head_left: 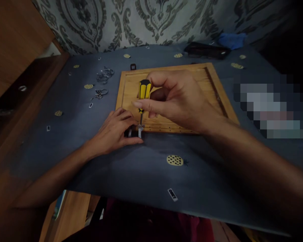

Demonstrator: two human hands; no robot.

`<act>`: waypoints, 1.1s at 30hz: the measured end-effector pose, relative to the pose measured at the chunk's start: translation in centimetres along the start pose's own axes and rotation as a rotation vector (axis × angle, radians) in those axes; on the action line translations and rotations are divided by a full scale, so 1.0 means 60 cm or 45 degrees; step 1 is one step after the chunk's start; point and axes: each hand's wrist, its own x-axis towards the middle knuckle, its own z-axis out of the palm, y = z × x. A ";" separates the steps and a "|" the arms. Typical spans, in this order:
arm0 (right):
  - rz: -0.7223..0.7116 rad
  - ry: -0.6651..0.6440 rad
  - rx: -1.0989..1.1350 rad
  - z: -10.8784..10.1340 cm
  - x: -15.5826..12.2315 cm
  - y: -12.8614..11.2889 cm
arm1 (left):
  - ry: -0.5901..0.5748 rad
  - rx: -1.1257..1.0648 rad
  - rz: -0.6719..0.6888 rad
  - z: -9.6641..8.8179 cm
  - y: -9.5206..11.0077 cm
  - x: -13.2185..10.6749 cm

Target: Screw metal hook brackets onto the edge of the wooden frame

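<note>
My right hand point(176, 97) grips a yellow and black screwdriver point(144, 90) by its handle, between thumb and fingers. The screwdriver stands nearly upright, and its shaft points down at a small silver metal clip point(140, 128) on the near edge of a wooden board point(204, 97). With thumb and fingers, my left hand point(116, 129) holds a small black and silver fitting point(133, 133) against that same edge, near the board's left corner. Several small dark holes run along the near edge. Fingers partly hide the fitting.
Loose metal clips point(104, 74) and a small heap of screws point(99, 94) lie left of the board on the dark blue tablecloth point(131, 174). Behind the board are a small dark square piece point(133, 67), a black case point(205, 51) and a blue cloth point(232, 40).
</note>
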 end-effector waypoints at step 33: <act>-0.110 0.104 -0.268 0.022 -0.009 -0.001 | 0.022 -0.018 -0.003 -0.001 0.003 0.000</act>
